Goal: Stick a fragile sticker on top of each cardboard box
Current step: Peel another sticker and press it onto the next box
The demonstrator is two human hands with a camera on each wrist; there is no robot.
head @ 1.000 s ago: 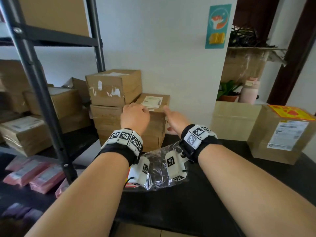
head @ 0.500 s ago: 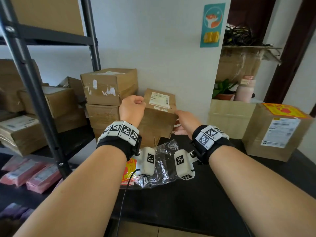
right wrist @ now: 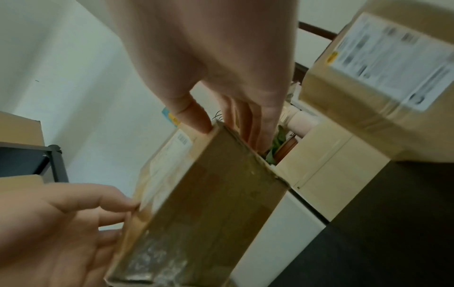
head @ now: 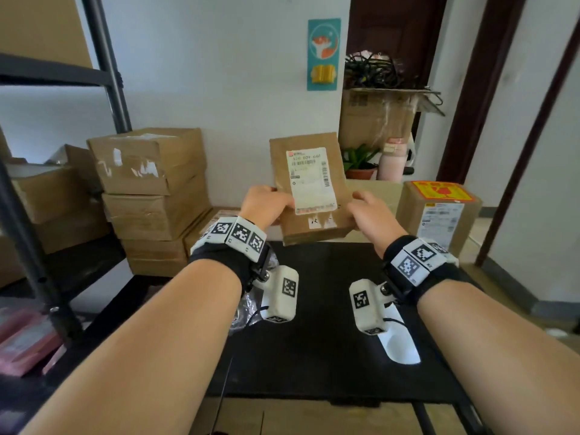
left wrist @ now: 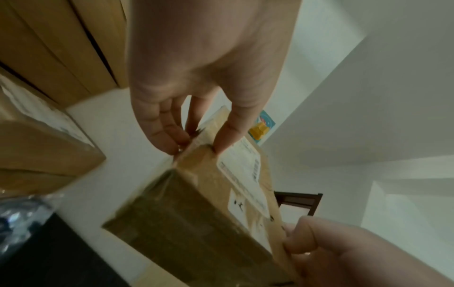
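Observation:
A flat cardboard box (head: 309,186) with a white shipping label hangs in the air above the black table (head: 320,340), tilted so its labelled face looks at me. My left hand (head: 266,204) grips its left edge, thumb on the labelled face and fingers behind. My right hand (head: 372,211) grips the right edge the same way. The left wrist view shows the box (left wrist: 196,203) pinched by the left hand (left wrist: 194,139); the right wrist view shows the box (right wrist: 209,203) held by the right hand (right wrist: 228,124). A box (head: 439,215) at the right carries a red and yellow sticker on top.
A stack of cardboard boxes (head: 150,196) stands at the back left beside a metal shelf post (head: 28,246). A clear plastic bag (head: 248,306) lies on the table under my left wrist. A white backing strip (head: 398,343) lies under my right wrist. A pale box (head: 376,189) stands behind.
Both hands lifted the flat box off the low stack and carried it up and to the right, tipping its labelled face toward me.

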